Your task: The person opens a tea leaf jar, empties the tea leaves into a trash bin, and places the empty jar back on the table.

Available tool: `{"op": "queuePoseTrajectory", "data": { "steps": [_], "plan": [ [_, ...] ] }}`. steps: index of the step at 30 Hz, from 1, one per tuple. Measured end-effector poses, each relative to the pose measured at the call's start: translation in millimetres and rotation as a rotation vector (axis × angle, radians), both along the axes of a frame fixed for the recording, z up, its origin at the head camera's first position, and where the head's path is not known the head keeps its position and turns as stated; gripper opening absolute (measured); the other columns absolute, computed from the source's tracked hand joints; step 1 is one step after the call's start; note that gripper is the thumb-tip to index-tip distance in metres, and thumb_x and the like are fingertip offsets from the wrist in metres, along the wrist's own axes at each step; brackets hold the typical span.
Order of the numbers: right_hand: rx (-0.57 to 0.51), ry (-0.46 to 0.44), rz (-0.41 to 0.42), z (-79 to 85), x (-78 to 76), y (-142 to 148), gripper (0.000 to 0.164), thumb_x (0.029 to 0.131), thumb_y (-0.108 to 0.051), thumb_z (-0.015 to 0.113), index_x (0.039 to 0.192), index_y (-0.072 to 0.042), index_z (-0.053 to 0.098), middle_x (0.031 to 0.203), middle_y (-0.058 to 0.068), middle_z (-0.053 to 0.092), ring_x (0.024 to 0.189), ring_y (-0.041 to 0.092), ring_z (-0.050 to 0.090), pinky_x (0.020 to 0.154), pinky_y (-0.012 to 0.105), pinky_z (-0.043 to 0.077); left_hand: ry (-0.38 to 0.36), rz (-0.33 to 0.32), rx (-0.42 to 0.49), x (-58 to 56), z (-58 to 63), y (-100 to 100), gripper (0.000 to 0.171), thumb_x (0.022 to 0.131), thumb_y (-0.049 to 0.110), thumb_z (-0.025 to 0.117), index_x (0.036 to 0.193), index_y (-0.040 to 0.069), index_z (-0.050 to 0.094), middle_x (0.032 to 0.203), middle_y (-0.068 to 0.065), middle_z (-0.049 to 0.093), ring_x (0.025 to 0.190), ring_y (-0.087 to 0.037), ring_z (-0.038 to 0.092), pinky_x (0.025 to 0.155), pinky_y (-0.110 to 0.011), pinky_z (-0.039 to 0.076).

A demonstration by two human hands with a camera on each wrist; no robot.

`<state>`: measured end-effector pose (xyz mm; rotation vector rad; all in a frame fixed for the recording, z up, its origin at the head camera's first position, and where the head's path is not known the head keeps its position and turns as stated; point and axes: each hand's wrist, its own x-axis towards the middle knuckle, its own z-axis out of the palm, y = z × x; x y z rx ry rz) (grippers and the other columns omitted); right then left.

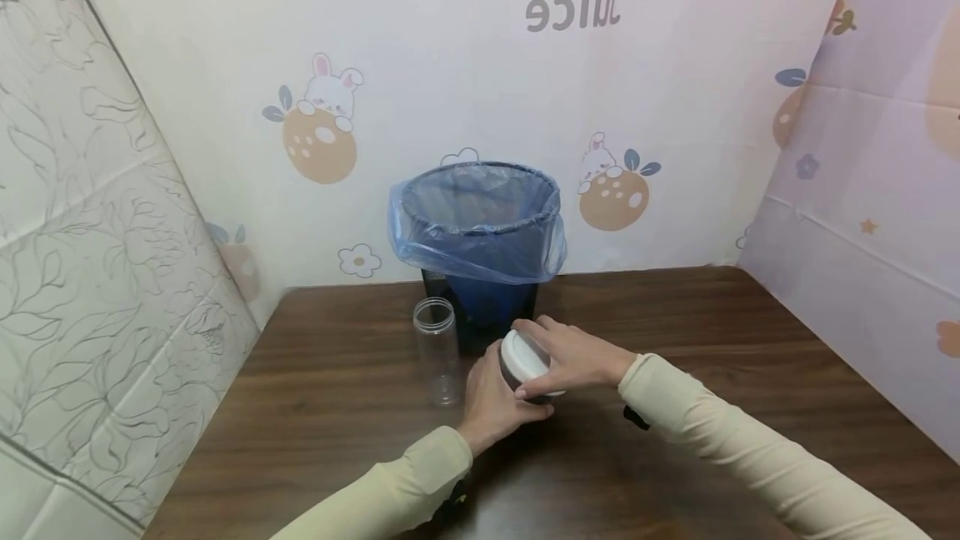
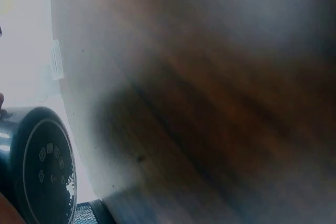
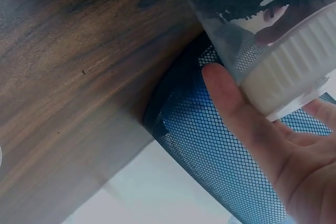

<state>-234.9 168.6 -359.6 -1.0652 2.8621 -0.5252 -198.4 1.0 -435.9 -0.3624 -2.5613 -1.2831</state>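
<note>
Above the table, a clear jar [image 3: 231,40] with dark contents is tilted between both hands. My left hand [image 1: 495,400] grips its body. My right hand [image 1: 576,357] holds the ribbed white lid [image 1: 525,357], thumb on the near side and fingers over the far side. In the right wrist view the lid sits on the jar's mouth, with the thumb along its edge. The left wrist view shows the jar's dark round base [image 2: 50,169] with moulded marks. Just left of my left hand stands a clear, lidless plastic jar [image 1: 437,352].
Behind the hands, a dark mesh waste bin [image 3: 210,145] lined with a blue bag [image 1: 480,252] stands near the back of the brown wooden table [image 1: 330,432]. Printed cloth walls [image 1: 450,40] rise behind the table and along its sides.
</note>
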Motion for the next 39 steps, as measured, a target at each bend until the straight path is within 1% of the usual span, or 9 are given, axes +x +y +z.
{"op": "queuePoseTrajectory", "data": {
  "steps": [2,6,11,17,27,31,33,37,39],
  "plan": [
    [0.001,0.015,0.007,0.2,0.6,-0.5,0.097,0.071,-0.068,0.068,0.144,-0.013,0.037,0.121,0.013,0.051,0.088,0.023,0.055,0.069,0.033,0.048,0.013,-0.018,0.012,-0.1,-0.8,-1.1,0.103,0.054,0.037,0.091,0.137,0.007,0.037,0.121,-0.008,0.054,0.105,-0.024,0.052,0.092,-0.043,0.043],
    [-0.009,0.033,0.033,2.1,2.5,0.7,0.094,0.072,-0.065,0.069,0.144,-0.012,0.039,0.121,0.011,0.051,0.090,0.022,0.054,0.072,0.035,0.046,-0.019,-0.047,0.052,0.7,-0.2,-1.4,0.102,0.055,0.035,0.091,0.137,0.008,0.036,0.122,-0.007,0.053,0.104,-0.022,0.054,0.089,-0.041,0.047],
    [-0.032,0.067,0.072,-0.6,2.5,4.2,0.090,0.074,-0.063,0.068,0.142,-0.011,0.041,0.116,0.009,0.053,0.086,0.018,0.054,0.068,0.030,0.047,-0.037,-0.066,0.048,1.7,3.1,-1.7,0.103,0.054,0.036,0.091,0.136,0.008,0.036,0.119,-0.006,0.054,0.099,-0.021,0.056,0.084,-0.039,0.049],
    [-0.071,0.124,0.085,-4.2,1.4,6.1,0.084,0.076,-0.063,0.067,0.139,-0.013,0.045,0.110,0.005,0.054,0.083,0.014,0.054,0.064,0.026,0.047,-0.059,-0.104,0.044,1.1,8.6,-4.6,0.102,0.055,0.034,0.091,0.137,0.008,0.035,0.121,-0.007,0.054,0.101,-0.022,0.056,0.086,-0.039,0.049],
    [-0.089,0.174,0.122,-6.4,1.0,4.3,0.080,0.077,-0.060,0.067,0.139,-0.013,0.047,0.111,0.003,0.054,0.084,0.013,0.053,0.064,0.025,0.047,-0.012,-0.123,0.006,-1.4,12.0,-10.3,0.103,0.052,0.035,0.092,0.135,0.007,0.038,0.117,-0.007,0.056,0.099,-0.022,0.057,0.084,-0.036,0.048],
    [-0.099,0.181,0.141,-7.6,2.8,5.2,0.079,0.078,-0.060,0.067,0.139,-0.015,0.047,0.112,0.002,0.053,0.086,0.014,0.053,0.066,0.025,0.048,-0.012,-0.131,-0.016,-1.4,12.1,-12.8,0.104,0.051,0.035,0.092,0.135,0.008,0.038,0.116,-0.007,0.058,0.099,-0.022,0.057,0.084,-0.035,0.047],
    [-0.101,0.205,0.154,-8.8,3.6,6.0,0.078,0.078,-0.059,0.067,0.139,-0.015,0.047,0.112,0.002,0.053,0.087,0.014,0.053,0.067,0.025,0.048,-0.010,-0.135,-0.025,-1.7,11.6,-13.7,0.106,0.050,0.036,0.092,0.136,0.008,0.038,0.117,-0.007,0.058,0.099,-0.022,0.057,0.085,-0.035,0.047],
    [-0.109,0.272,0.158,-9.7,3.0,7.0,0.077,0.077,-0.060,0.067,0.138,-0.015,0.050,0.112,0.002,0.054,0.087,0.013,0.054,0.067,0.025,0.048,-0.034,-0.164,0.015,-2.9,11.1,-14.1,0.108,0.051,0.035,0.092,0.139,0.009,0.035,0.120,-0.006,0.055,0.102,-0.020,0.055,0.087,-0.036,0.046],
    [-0.105,0.272,0.152,-8.3,1.5,7.8,0.077,0.078,-0.061,0.066,0.139,-0.017,0.049,0.114,0.002,0.054,0.088,0.013,0.054,0.068,0.026,0.048,-0.054,-0.181,0.051,-3.7,11.6,-13.8,0.108,0.052,0.033,0.092,0.140,0.010,0.033,0.122,-0.005,0.053,0.103,-0.020,0.054,0.088,-0.036,0.045]
  ]
}}
